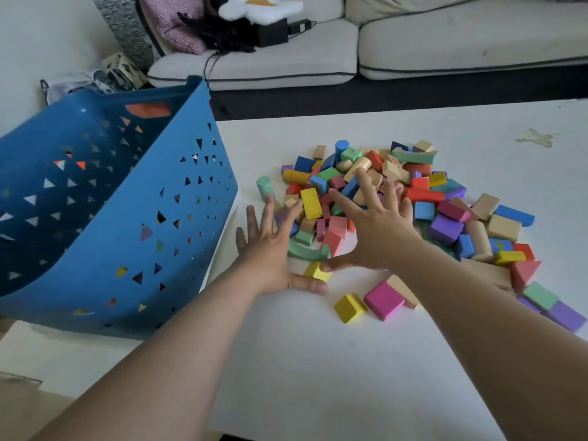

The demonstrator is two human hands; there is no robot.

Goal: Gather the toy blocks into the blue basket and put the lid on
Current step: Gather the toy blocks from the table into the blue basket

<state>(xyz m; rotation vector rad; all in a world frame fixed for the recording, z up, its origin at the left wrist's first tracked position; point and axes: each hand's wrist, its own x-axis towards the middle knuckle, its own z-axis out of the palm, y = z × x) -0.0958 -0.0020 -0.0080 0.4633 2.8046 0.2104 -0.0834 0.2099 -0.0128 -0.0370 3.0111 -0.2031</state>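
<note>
Dozens of many-coloured toy blocks (pixel 423 195) (cubes, bricks, cylinders, arches and wedges) lie heaped on the white tabletop (pixel 318 377), right of centre as we look down. Our left hand (pixel 270 249) lies palm down at the heap's near left edge. Its fingers are straight and spread and hold nothing, and its thumb rests on the table just beside a small yellow block (pixel 318 271). Our right hand (pixel 378 230) is spread flat over the middle of the heap. Its fingers are splayed across the blocks without curling round any, and its thumb tip touches that same yellow block.

A few pieces lie apart on the near side: a yellow wedge-like block (pixel 350 308), a magenta square block (pixel 384 300) and a tan wedge (pixel 405 292) touching it. A mint-green cylinder (pixel 264 186) stands at the heap's far left.

The blue plastic basket (pixel 159 224), pierced with triangular holes, sits tilted at the table's left edge, well clear of the heap. Bits of colour show through the holes.

Beyond the table stands a pale sofa (pixel 445 49) with a white-and-yellow plush toy (pixel 261 6), a black box (pixel 270 31) and a pink checked cushion (pixel 171 23) on it.
</note>
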